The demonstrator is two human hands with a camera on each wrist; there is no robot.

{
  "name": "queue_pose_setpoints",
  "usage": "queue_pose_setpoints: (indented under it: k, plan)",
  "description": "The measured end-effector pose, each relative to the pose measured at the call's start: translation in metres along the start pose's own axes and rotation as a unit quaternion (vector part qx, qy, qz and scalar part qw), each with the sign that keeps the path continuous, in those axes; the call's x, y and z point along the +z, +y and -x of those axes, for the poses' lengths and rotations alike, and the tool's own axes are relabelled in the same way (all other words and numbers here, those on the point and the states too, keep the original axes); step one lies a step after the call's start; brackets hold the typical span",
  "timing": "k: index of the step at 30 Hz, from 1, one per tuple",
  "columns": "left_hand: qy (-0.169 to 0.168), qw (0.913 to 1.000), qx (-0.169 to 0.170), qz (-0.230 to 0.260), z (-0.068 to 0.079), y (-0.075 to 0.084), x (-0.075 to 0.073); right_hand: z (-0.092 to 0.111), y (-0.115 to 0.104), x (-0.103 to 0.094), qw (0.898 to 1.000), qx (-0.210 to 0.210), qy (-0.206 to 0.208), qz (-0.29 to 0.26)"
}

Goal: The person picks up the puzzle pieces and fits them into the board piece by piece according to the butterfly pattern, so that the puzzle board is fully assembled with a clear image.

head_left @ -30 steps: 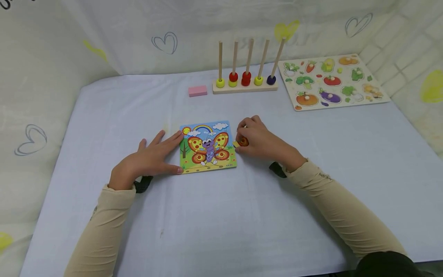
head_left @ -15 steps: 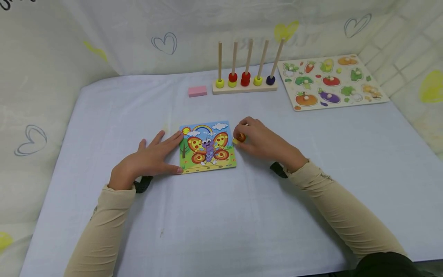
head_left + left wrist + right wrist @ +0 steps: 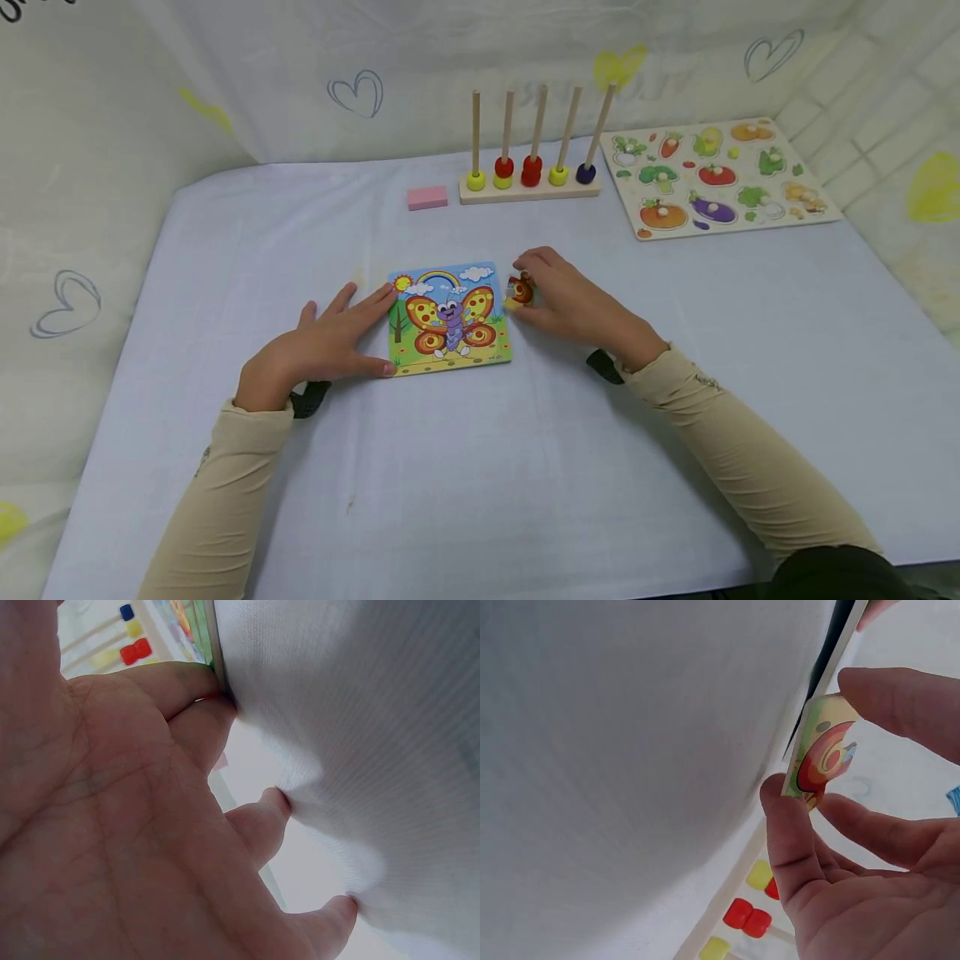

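A square butterfly puzzle board [image 3: 450,320] lies on the white cloth in the head view. My left hand [image 3: 318,350] is spread flat on its left side, with thumb and index finger at the board's edge. Just off the right edge, my right hand [image 3: 573,308] pinches a small puzzle piece [image 3: 519,290] between thumb and fingers. The right wrist view shows that piece [image 3: 826,750] with a red and orange swirl on green and yellow, held up on edge. In the left wrist view, the left fingertips [image 3: 279,801] press on the cloth.
Behind the board are a pink block [image 3: 427,197] and a wooden peg stand [image 3: 528,193] with yellow, red and dark blue beads. A vegetable peg puzzle [image 3: 723,179] lies at the back right. Printed curtains [image 3: 225,75] border the table.
The puzzle piece has been turned in the right fingers, so more of its printed face shows now. The left hand and the board have stayed in place.
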State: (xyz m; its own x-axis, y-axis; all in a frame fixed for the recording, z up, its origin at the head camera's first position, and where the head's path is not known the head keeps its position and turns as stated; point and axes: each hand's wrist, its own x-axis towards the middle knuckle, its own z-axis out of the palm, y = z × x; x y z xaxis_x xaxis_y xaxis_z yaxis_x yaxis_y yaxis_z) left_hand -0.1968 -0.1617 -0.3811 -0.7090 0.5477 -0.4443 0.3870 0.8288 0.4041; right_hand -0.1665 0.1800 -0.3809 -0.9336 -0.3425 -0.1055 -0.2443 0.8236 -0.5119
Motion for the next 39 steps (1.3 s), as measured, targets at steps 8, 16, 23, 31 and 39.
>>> queue_pose_setpoints:
  k: [8, 16, 23, 31, 39]
  plan:
    - [0.003, 1.0000, 0.004, 0.006, 0.000, 0.000, 0.000, 0.001, 0.002, 0.002, 1.000, -0.011, -0.010, 0.013]
    - [0.003, 1.0000, 0.003, 0.009, 0.000, -0.001, 0.001, 0.001, 0.004, 0.003, 0.999, -0.039, 0.018, -0.009]
    - [0.002, 0.9999, 0.005, 0.009, 0.001, 0.000, 0.000, 0.001, 0.005, -0.003, 0.998, 0.003, 0.026, -0.062]
    - [0.001, 1.0000, 0.001, 0.000, 0.000, 0.000, 0.000, 0.001, 0.002, -0.009, 0.991, -0.001, 0.050, -0.127]
    - [0.001, 1.0000, -0.003, -0.002, -0.001, 0.000, 0.000, -0.003, -0.007, 0.001, 0.985, -0.008, 0.006, -0.174]
